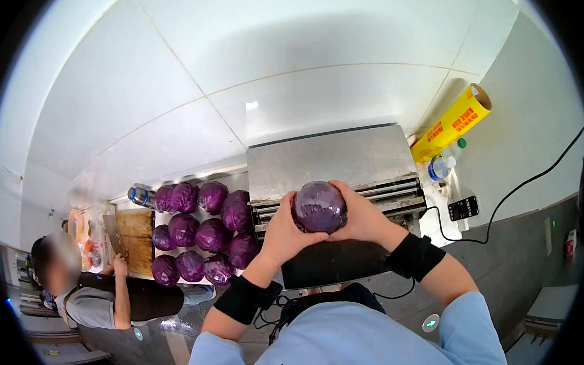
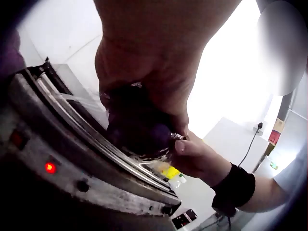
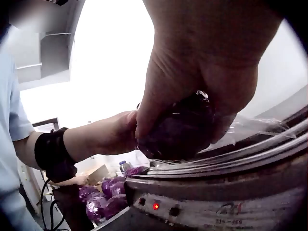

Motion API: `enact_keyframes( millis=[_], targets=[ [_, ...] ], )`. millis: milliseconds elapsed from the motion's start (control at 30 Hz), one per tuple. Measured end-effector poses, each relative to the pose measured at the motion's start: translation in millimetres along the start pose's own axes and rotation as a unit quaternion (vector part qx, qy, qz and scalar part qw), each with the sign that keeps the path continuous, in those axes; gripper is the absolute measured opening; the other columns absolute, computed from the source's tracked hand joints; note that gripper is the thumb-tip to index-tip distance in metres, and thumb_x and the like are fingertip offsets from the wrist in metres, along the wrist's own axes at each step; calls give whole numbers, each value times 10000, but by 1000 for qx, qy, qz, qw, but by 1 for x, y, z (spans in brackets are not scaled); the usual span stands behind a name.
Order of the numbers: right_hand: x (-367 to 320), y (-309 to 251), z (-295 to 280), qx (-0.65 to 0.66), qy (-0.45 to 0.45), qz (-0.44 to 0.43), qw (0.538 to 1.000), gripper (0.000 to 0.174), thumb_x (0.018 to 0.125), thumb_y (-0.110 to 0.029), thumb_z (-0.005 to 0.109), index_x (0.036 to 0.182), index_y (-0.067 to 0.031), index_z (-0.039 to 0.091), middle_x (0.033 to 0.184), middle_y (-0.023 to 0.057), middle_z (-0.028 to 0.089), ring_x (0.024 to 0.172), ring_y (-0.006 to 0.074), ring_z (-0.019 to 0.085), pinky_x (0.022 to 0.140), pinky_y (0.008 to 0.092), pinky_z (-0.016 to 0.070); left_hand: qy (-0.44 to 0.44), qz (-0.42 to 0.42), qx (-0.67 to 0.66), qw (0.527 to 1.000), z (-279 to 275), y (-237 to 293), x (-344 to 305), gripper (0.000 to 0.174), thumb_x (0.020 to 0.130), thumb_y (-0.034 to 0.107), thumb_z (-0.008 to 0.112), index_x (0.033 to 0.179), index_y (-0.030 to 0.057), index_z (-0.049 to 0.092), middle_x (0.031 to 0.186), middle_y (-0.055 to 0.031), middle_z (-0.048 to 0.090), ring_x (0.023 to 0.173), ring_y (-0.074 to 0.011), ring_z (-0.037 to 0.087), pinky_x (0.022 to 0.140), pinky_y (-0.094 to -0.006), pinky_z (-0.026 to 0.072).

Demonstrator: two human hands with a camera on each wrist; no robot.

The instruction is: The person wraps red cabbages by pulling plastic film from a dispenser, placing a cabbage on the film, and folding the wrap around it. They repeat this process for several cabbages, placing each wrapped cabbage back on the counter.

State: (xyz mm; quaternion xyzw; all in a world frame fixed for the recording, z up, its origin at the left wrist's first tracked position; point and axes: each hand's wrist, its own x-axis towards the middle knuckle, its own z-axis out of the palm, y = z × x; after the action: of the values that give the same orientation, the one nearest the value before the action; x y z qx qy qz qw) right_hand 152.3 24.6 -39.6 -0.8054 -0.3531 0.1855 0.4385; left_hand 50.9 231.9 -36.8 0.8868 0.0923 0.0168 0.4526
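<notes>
Between both hands a purple cabbage (image 1: 319, 208) is held up over the front of a film wrapping machine (image 1: 335, 155). My left hand (image 1: 284, 232) grips its left side, fingers curled round it and thumb underneath in the head view. On the opposite side my right hand (image 1: 361, 214) grips it, the two thumbs almost meeting at the near edge. Clear plastic film (image 3: 260, 129) stretches from the cabbage toward the machine's rollers (image 3: 231, 166) in the right wrist view. A red light (image 2: 50, 168) glows on the machine's front panel.
Several wrapped purple cabbages (image 1: 211, 236) crowd the counter to the left. Beyond them, another person (image 1: 95, 298) holds a knife (image 1: 114, 234) at a cutting board (image 1: 135, 239). A yellow film roll (image 1: 451, 124), a bottle (image 1: 438, 168) and a phone (image 1: 463, 208) are at the right.
</notes>
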Motion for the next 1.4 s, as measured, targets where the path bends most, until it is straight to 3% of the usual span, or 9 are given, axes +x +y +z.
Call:
enact_keyframes(
  millis=[200, 433, 467, 667, 767, 967, 1100, 1200, 1400],
  targets=[
    [-47, -14, 15, 17, 12, -9, 1000, 1134, 615, -300, 955, 1522, -21, 335, 1394, 249, 556, 1282, 409, 574, 1078, 433, 479, -3, 21, -22, 1000, 5, 7, -47, 1153, 552, 339, 1007, 1482, 20, 405, 1370, -205, 603, 1259, -353, 619, 1058, -423, 498],
    [-97, -14, 39, 22, -10, 29, 999, 1153, 615, -339, 966, 1527, -23, 336, 1433, 242, 525, 1295, 416, 569, 1077, 439, 490, -13, 27, 14, 999, 23, -3, -99, 1153, 580, 435, 988, 1467, -28, 417, 1358, -215, 584, 1246, -382, 603, 1047, -448, 500],
    [-100, -11, 42, 22, -15, 35, 999, 1155, 616, -349, 967, 1526, -21, 337, 1434, 243, 525, 1293, 416, 571, 1076, 440, 490, -40, 17, 3, 999, 26, -6, -101, 1171, 587, 414, 988, 1489, -24, 383, 1394, -232, 547, 1280, -390, 577, 1052, -458, 498],
    [-102, 7, 55, 1, -12, 28, 1000, 1129, 639, -351, 950, 1527, -19, 338, 1460, 243, 495, 1287, 423, 573, 1063, 446, 503, 2, 72, 45, 996, 39, -17, -107, 1175, 620, 356, 979, 1509, -23, 312, 1446, -260, 474, 1331, -457, 507, 1063, -491, 495],
    [-100, 10, 60, -8, 2, 22, 1000, 1123, 646, -348, 943, 1533, -30, 333, 1490, 234, 452, 1272, 437, 575, 1026, 458, 529, -1, 131, 50, 990, 46, -37, -104, 1144, 640, 362, 970, 1503, -16, 322, 1439, -256, 475, 1331, -468, 500, 1059, -499, 500],
    [-95, 15, 63, -10, -12, -1, 1000, 1130, 636, -352, 950, 1538, -68, 332, 1487, 230, 433, 1284, 435, 560, 1030, 457, 529, 14, 155, 136, 978, 39, -37, -101, 1106, 638, 390, 963, 1484, -12, 374, 1422, -233, 513, 1299, -431, 525, 1074, -508, 458],
    [-93, 18, 63, -15, -21, 1, 1000, 1113, 650, -404, 928, 1553, -123, 342, 1460, 218, 455, 1191, 448, 613, 973, 479, 558, -10, 121, 120, 985, 38, -37, -102, 1106, 625, 417, 961, 1469, -28, 402, 1403, -225, 539, 1275, -418, 538, 1071, -506, 443],
    [-99, 25, 67, -8, -37, -14, 999, 1118, 641, -423, 928, 1547, -114, 349, 1431, 222, 486, 1179, 446, 620, 975, 479, 555, -47, 90, 110, 989, 39, -40, -106, 1120, 620, 438, 959, 1470, -36, 404, 1386, -230, 549, 1256, -419, 545, 1058, -502, 454],
    [-103, 25, 70, 40, -101, 44, 993, 1098, 646, -411, 930, 1531, -92, 363, 1387, 231, 539, 1229, 421, 605, 1024, 453, 520, -91, 49, 104, 989, 37, -38, -119, 1128, 636, 497, 940, 1466, -50, 406, 1278, -255, 599, 1164, -430, 585, 995, -497, 487]
  ],
)
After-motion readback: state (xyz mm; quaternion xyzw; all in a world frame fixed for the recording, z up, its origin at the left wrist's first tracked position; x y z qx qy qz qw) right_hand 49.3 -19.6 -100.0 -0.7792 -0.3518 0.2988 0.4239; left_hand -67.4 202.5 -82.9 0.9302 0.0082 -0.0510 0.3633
